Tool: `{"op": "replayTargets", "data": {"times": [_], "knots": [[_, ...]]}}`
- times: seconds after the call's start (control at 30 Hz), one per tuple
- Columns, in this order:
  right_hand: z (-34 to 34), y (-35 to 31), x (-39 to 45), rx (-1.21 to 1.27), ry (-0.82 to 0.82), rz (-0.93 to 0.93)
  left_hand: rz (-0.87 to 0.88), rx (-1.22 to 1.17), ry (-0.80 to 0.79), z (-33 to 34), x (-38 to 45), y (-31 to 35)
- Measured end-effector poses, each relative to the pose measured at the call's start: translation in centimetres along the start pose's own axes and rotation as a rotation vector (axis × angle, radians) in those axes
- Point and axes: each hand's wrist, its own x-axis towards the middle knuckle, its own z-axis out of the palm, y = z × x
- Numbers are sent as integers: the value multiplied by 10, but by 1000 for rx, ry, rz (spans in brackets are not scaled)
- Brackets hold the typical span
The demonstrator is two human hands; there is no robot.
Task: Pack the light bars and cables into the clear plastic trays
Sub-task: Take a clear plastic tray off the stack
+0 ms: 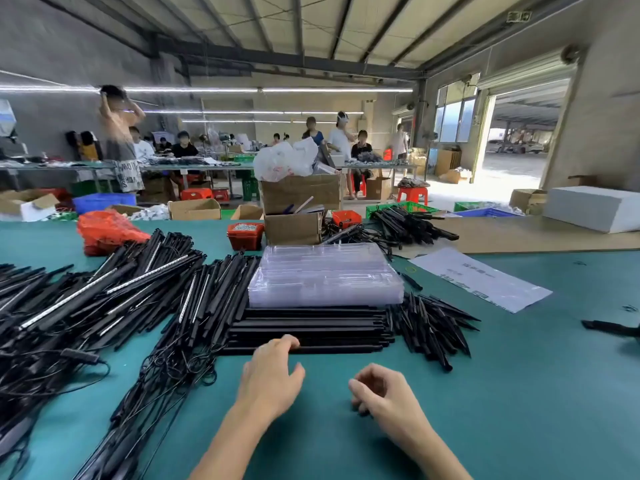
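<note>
1. Reaching with my left hand (268,370), fingers spread and relaxed, I touch the nearest of the black light bars (308,332) lying in a neat row just in front of the stack of clear trays (323,277).
2. My right hand (381,393) is curled; whether it pinches something small and dark, I cannot tell.
3. I judge the bars light, stiff and smooth, best pinched mid-length.
4. Left of the trays, tangled cables (166,372) look limp and likely to snag; the thin, glossy trays probably flex.

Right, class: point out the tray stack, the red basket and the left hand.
tray stack (325,277), head view, top tray's middle
red basket (245,235), head view, front wall
left hand (272,374), head view, back of hand
</note>
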Motion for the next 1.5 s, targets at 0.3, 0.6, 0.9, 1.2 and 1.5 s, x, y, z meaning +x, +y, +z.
{"op": "replayTargets", "data": {"times": [0.3, 0.6, 0.9, 1.2, 1.5], "knots": [[-5, -5, 28, -140, -1, 86, -17, 172, 9, 37, 9, -30], [6, 19, 55, -599, 55, -157, 164, 119, 269, 15, 39, -19], [6, 22, 57, -579, 64, -199, 98, 320, -50, -8, 131, -18], [6, 21, 55, -504, 68, -190, -6, 436, -120, -6, 163, -11], [6, 22, 56, -459, 73, -183, -8, 325, 106, -9, 188, -13]]}}
